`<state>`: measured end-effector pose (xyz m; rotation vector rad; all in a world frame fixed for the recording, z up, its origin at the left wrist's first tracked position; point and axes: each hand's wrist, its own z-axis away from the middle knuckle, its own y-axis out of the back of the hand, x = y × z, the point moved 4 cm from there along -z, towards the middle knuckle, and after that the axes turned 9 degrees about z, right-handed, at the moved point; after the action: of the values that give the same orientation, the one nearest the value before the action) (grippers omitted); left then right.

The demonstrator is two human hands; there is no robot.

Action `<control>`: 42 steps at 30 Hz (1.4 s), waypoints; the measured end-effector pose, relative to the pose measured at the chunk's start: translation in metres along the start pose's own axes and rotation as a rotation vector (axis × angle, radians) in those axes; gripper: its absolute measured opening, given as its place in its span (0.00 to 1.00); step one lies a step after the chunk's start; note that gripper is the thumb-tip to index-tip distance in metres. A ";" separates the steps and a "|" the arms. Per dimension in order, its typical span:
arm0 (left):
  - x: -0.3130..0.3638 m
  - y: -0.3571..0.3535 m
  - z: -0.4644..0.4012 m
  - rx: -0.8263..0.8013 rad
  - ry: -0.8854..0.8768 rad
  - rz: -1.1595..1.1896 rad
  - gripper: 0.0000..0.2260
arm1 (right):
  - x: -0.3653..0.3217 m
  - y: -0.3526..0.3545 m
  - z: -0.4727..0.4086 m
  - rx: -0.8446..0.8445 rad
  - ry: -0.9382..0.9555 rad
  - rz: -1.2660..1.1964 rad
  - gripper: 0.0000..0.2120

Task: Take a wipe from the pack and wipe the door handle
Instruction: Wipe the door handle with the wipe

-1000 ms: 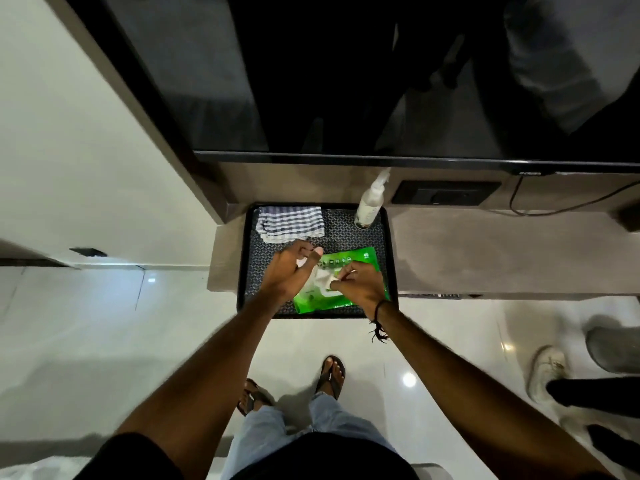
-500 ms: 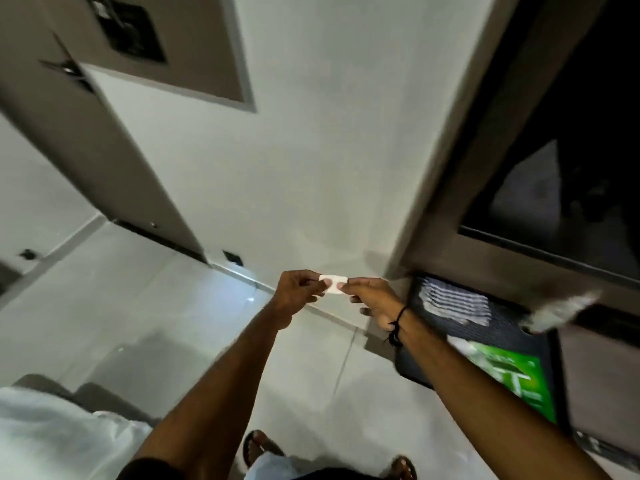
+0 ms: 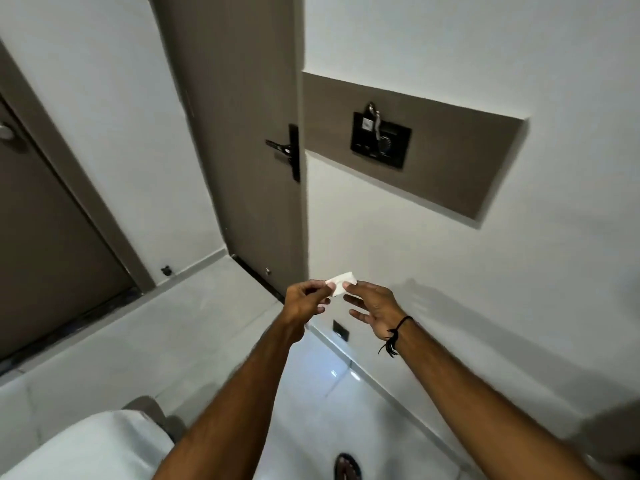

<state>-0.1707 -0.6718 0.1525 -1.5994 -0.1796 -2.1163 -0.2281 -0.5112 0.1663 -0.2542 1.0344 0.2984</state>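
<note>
A small folded white wipe (image 3: pixel 341 281) is pinched between the fingertips of my left hand (image 3: pixel 304 301) and my right hand (image 3: pixel 372 306), held in front of me at mid-frame. Straight above it, a black lever door handle (image 3: pixel 282 148) on a black plate sits at the right edge of a grey-brown door (image 3: pixel 239 133). Both hands are well below the handle and apart from it. The wipe pack is out of view.
A brown wall panel (image 3: pixel 450 161) with a black switch plate (image 3: pixel 381 140) is right of the door. A second dark door (image 3: pixel 41 237) stands at far left. White bedding (image 3: pixel 86 448) lies at lower left; the floor is glossy tile.
The view has swung left from the tray and pack to the door. Both hands have carried the wipe along, still pinched between them; the door handle is now in view.
</note>
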 end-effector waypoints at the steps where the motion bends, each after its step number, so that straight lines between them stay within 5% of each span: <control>1: 0.013 0.017 -0.020 0.014 -0.014 0.009 0.11 | -0.013 -0.023 -0.021 -0.002 0.010 -0.010 0.10; 7: 0.071 0.080 -0.142 -0.015 -0.074 -0.133 0.08 | -0.070 -0.116 -0.144 0.075 0.079 -0.083 0.07; 13: 0.157 0.154 -0.302 0.085 -0.279 -0.518 0.13 | -0.159 -0.194 -0.275 0.538 0.225 -0.094 0.05; 20: 0.300 0.157 -0.432 -0.016 -1.033 -1.070 0.13 | -0.240 -0.237 -0.346 0.969 0.442 -0.108 0.10; 26: 0.376 0.128 -0.527 -0.256 -1.643 -1.468 0.35 | -0.258 -0.261 -0.388 1.231 0.541 -0.014 0.08; 34: 0.427 0.127 -0.608 -0.489 -2.244 -1.488 0.27 | -0.264 -0.311 -0.422 1.493 0.502 0.060 0.08; 42: 0.429 0.116 -0.639 -0.566 -2.439 -1.334 0.27 | -0.279 -0.354 -0.464 1.717 0.418 0.043 0.08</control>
<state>-0.7626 -1.1424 0.3353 1.8480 0.8055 -0.6182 -0.6055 -1.0348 0.2062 1.2990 1.3703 -0.6788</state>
